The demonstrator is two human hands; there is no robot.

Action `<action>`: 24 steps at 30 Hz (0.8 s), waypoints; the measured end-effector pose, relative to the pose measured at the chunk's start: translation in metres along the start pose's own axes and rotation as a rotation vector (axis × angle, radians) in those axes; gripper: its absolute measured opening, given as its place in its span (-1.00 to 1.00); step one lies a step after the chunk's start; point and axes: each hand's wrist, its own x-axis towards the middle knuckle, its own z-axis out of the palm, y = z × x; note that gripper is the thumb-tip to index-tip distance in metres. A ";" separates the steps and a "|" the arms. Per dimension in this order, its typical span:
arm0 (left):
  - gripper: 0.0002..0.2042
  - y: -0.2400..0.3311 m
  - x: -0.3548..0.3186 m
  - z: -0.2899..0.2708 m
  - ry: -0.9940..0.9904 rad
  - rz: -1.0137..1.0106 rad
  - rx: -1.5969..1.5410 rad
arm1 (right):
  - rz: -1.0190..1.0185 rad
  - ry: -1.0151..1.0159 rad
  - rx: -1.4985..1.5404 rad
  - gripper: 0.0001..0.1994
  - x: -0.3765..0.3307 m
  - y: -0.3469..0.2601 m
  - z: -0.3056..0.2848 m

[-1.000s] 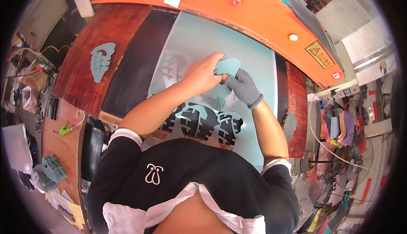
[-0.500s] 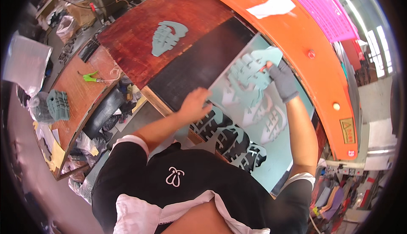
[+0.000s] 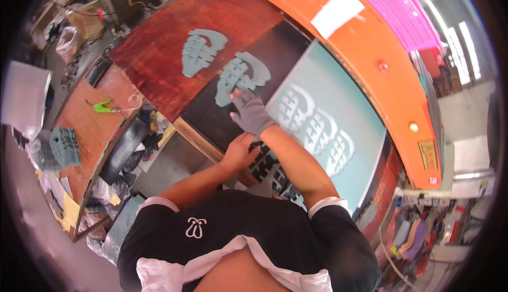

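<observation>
Head view: the gloved right hand [image 3: 250,113] lies flat and open, fingertips on the lower edge of a teal cutout [image 3: 242,76] on the dark surface [image 3: 211,117]. The cutout sits just beyond that hand, away from the body, long axis running away and to the right. The bare left hand [image 3: 238,153] is farther back, loosely curled on the surface edge, gripping nothing visible. A second cutout [image 3: 200,51] lies just left of the first.

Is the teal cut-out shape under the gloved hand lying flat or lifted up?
Flat. The teal cut-out shape lies spread on the dark mat, and the gloved right hand rests at its lower edge.
</observation>
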 end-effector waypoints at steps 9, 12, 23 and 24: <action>-0.62 -0.023 0.016 -0.005 -0.114 -0.206 -0.429 | 0.787 0.327 -0.082 -0.56 -0.262 0.073 -0.105; -0.72 -0.014 0.012 -0.020 -0.345 -0.537 -0.641 | 1.211 0.456 -0.243 -0.52 -0.393 0.063 -0.109; -0.78 0.017 -0.008 -0.015 -0.257 -0.643 -0.522 | 1.569 0.674 0.483 -0.65 -0.556 0.013 -0.094; -0.80 0.021 -0.011 -0.021 -0.229 -0.657 -0.567 | 1.559 0.711 0.520 -0.67 -0.554 0.008 -0.100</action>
